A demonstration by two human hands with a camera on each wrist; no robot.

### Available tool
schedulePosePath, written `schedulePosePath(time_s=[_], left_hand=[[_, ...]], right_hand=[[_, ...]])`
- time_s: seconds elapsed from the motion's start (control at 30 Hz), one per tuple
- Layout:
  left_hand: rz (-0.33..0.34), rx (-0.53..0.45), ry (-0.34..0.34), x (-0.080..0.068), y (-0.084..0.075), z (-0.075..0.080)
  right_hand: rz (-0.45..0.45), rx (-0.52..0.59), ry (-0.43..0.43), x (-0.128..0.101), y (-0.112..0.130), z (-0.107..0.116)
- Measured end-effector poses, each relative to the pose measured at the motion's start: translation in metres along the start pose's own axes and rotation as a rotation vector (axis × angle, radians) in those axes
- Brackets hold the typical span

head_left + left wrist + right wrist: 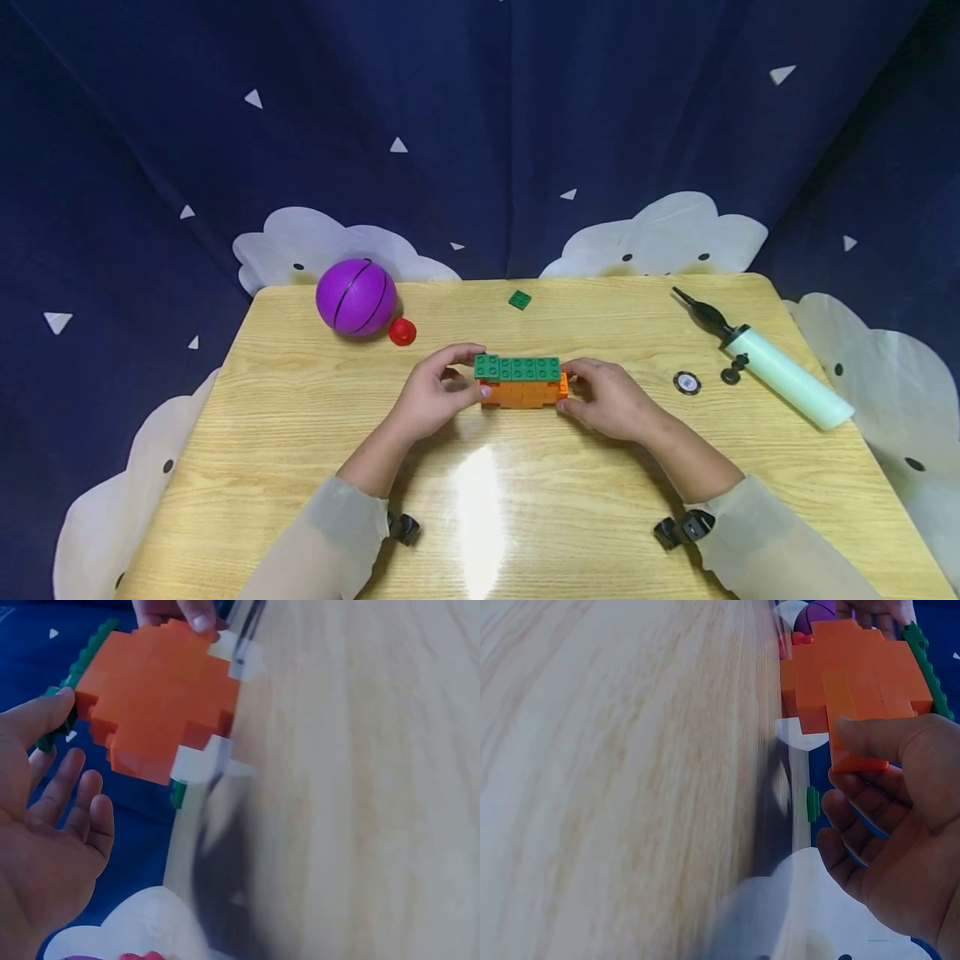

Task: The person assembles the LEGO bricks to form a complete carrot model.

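Note:
A block build of stacked orange toy bricks (522, 395), stepped along its sides, stands at the middle of the table. A row of green bricks (529, 368) caps its top. My left hand (433, 393) pinches the left end of the green row between thumb and index finger, and its other fingers are spread in the left wrist view. On the opposite side, my right hand (613, 402) pinches a projecting orange brick (841, 742), thumb on its face and fingers beneath it. Farther back lies a loose green brick (520, 299).
A purple ball (356, 297) and a small red hat-shaped piece (402, 332) sit at the back left of the wooden table (315, 358). To the right are a poker chip (687, 382), a small black piece (732, 372) and a pale green hand pump (787, 377). A dark blue curtain (465, 125) hangs behind.

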State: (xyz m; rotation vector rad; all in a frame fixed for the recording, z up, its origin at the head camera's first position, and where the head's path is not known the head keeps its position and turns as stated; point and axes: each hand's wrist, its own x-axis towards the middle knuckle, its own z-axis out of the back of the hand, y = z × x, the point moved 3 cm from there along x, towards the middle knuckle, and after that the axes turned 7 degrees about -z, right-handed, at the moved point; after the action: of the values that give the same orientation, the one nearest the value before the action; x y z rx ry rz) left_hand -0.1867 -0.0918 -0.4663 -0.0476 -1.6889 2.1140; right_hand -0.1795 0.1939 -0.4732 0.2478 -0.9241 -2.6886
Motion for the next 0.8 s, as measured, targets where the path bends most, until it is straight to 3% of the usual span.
schedulePosePath(time_s=[0.4,0.8], left_hand=[[0.113,0.034,0.044,-0.009,0.022,0.002],[0.133,0.154,0.064,-0.011,0.033,-0.004]], right_hand=[[0.009,0.006,0.009,0.003,-0.002,-0.001],[0.017,0.024,0.044,0.008,-0.002,-0.001]])
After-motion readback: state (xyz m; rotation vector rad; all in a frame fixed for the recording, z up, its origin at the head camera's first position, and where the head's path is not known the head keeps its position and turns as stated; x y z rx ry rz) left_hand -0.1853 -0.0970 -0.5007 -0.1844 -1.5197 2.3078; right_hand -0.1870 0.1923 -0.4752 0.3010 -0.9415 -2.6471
